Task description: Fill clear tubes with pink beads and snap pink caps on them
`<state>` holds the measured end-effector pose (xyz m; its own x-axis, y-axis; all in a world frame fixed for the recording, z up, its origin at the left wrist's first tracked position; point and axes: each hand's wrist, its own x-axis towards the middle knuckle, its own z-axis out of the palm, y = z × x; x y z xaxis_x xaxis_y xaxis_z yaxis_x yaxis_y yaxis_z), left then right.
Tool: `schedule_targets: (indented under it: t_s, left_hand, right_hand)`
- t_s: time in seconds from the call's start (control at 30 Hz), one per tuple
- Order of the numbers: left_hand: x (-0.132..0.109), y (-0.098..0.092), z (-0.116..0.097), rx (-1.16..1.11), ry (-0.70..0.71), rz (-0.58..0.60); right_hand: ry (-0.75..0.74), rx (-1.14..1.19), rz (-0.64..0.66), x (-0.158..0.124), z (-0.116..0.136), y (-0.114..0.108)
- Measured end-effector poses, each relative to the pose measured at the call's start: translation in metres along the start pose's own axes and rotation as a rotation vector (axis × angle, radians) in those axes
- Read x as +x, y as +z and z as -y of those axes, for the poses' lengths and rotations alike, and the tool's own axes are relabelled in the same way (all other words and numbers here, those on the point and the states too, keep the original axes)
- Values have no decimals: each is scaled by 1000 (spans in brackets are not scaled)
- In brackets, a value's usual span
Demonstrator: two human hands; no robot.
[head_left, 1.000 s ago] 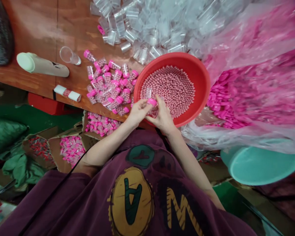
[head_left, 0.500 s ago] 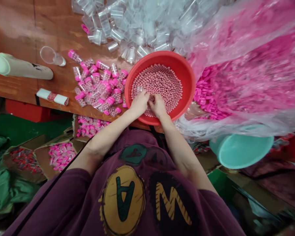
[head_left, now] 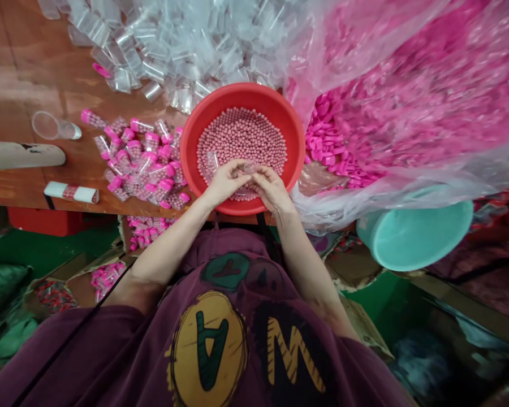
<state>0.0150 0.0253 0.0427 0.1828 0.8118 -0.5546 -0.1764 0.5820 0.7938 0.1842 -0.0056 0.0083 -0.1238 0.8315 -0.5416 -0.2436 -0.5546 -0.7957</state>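
A small clear plastic vial [head_left: 250, 168] sits between the two hands, above the middle of the bowl's near side. Its long axis seems to run roughly crosswise to the person, though the fingers hide much of it and the view is too poor to show which way its mouth faces.

The left hand [head_left: 225, 182] and the right hand [head_left: 271, 189] are both closed in a narrow pinch, their fingertips meeting around the vial from either side. Just below them is a round red plastic bowl [head_left: 237, 93], holding a shallow mass of small pink beads [head_left: 241, 141]. A second clear vial [head_left: 212, 161] lies tilted on top of the beads, just beside the left hand.

To the left, on the wooden counter [head_left: 38, 73], clear vials with bright pink caps [head_left: 144, 155] lie heaped, apparently filled with beads. Loose empty clear vials [head_left: 152, 51] are piled beyond the bowl. To the right, a clear plastic bag [head_left: 407, 113] holds a mass of pink caps [head_left: 326, 141]. A teal plastic basin [head_left: 415, 234] sits tilted below the bag, and an open cardboard box [head_left: 146, 232] of capped vials stands below the counter's edge.
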Motion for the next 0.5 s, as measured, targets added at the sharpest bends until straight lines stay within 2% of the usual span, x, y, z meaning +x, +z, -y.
schedule_targets:
  t_s: [0.13, 0.23, 0.3, 0.37, 0.43, 0.5]
  left_hand:
    - [0, -6, -7, -51, -136, 218]
    - [8, -10, -10, 18, -231, 327]
    - [17, -13, -13, 225, -199, 270]
    - [27, -14, -19, 600, -93, 121]
    - [37, -14, -25, 1044, 0, 7]
    - [44, -10, -28, 1346, 26, -14]
  right_hand:
    - [109, 229, 88, -7, 4, -2]
    - [182, 274, 118, -14, 8, 1]
    - [186, 223, 94, -21, 13, -1]
    - [163, 128, 66, -28, 21, -12]
    - [119, 47, 5, -32, 28, -37]
    - [56, -24, -158, -31, 34, -74]
